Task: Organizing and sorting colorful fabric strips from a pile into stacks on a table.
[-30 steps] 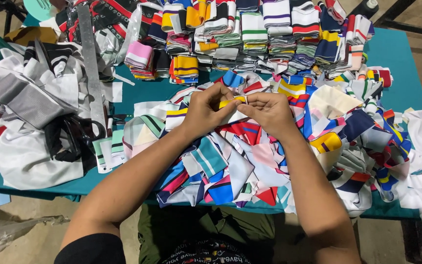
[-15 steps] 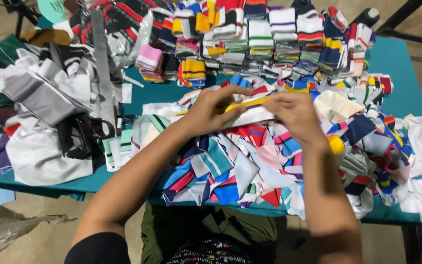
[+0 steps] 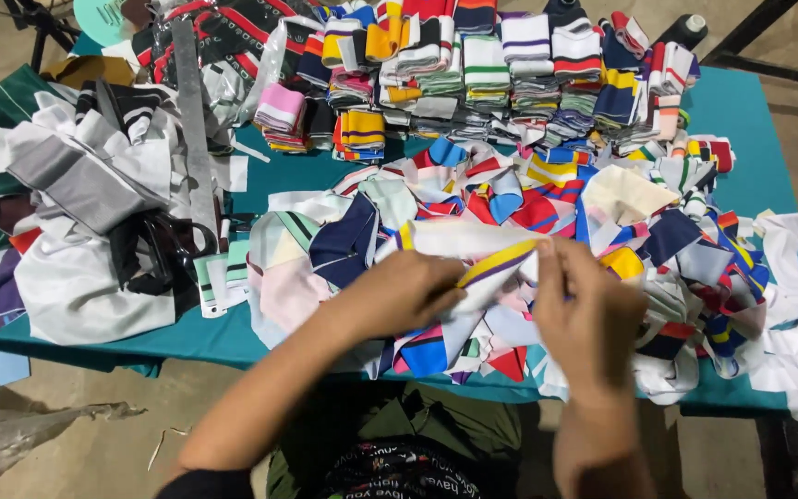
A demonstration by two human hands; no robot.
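Nearest the camera, the left hand (image 3: 399, 296) and right hand (image 3: 593, 319) each pinch an end of a white knit strip with yellow and purple stripes (image 3: 482, 254), stretched between them just above the loose heap of cut collar pieces (image 3: 510, 199) on the teal table (image 3: 741, 111). Judging by the folded, sorted stacks (image 3: 473, 69) at twelve o'clock, much sorting looks done, yet the heap remains large. Fingertips are tucked under fabric, so the exact grip is unclear, and the pile of white and grey cloth (image 3: 76, 203) at nine o'clock hides what lies beneath.
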